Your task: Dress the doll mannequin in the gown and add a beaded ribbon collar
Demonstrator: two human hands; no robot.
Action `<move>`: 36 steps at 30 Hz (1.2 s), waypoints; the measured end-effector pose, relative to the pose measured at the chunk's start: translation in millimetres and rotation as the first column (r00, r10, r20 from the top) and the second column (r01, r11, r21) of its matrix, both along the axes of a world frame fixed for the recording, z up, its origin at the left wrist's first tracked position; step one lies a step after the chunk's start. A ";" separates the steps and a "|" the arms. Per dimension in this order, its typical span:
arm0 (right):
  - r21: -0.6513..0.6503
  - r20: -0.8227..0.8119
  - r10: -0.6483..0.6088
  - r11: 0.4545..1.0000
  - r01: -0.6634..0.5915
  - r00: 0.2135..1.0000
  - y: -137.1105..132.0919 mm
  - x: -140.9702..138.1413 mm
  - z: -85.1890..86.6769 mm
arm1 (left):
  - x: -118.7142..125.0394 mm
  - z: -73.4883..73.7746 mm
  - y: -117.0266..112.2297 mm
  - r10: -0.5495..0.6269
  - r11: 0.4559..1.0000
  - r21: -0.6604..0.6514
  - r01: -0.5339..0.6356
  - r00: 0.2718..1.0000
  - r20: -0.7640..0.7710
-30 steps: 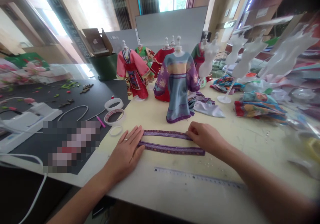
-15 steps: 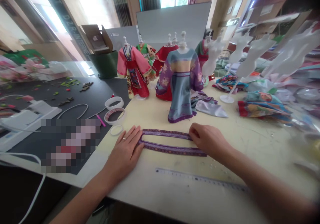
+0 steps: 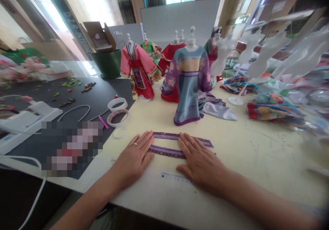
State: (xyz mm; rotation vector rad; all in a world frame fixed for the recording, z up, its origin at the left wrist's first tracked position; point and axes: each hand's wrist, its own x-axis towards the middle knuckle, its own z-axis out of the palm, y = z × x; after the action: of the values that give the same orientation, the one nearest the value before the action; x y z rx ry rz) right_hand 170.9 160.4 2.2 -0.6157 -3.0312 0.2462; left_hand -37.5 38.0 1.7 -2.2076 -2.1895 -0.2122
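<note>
A folded purple patterned ribbon lies flat on the cream table in two parallel strips. My left hand rests flat with its fingers stretched out on the ribbon's left end, a ring on one finger. My right hand lies flat and open over the middle of both strips, covering part of them. Just behind the ribbon stands a small mannequin in a blue and purple robe.
A clear ruler lies near the table's front edge, partly under my right hand. Tape rolls sit to the left. Dressed mannequins, bare white mannequins and folded fabrics crowd the back and right. A black mat lies left.
My right hand slid left from the ribbon's right end to its middle and flattened out from a curled grip. My left hand stayed on the left end.
</note>
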 end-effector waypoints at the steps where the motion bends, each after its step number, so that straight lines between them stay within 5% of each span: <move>1: -0.008 0.010 0.003 1.000 -0.003 1.000 0.0 -0.2 -1.5 | 0.0 -0.4 0.0 -0.001 1.000 -0.002 0.001 1.000 -0.008; 22: -0.026 0.025 -0.050 0.998 0.051 0.998 5.3 -3.6 2.9 | -3.8 -5.9 -2.9 0.041 0.998 0.051 -0.041 0.999 -0.011; 36: -0.067 -0.073 -0.112 0.992 0.107 0.991 22.9 -4.9 11.0 | -13.2 -14.9 -4.7 0.052 0.960 0.276 -0.037 0.997 -0.049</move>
State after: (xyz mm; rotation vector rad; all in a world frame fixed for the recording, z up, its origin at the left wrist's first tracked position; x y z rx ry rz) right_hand 166.0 183.2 13.2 -0.7565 -2.9145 0.3527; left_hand -50.7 33.3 -13.3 -1.9892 -2.0352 -0.4206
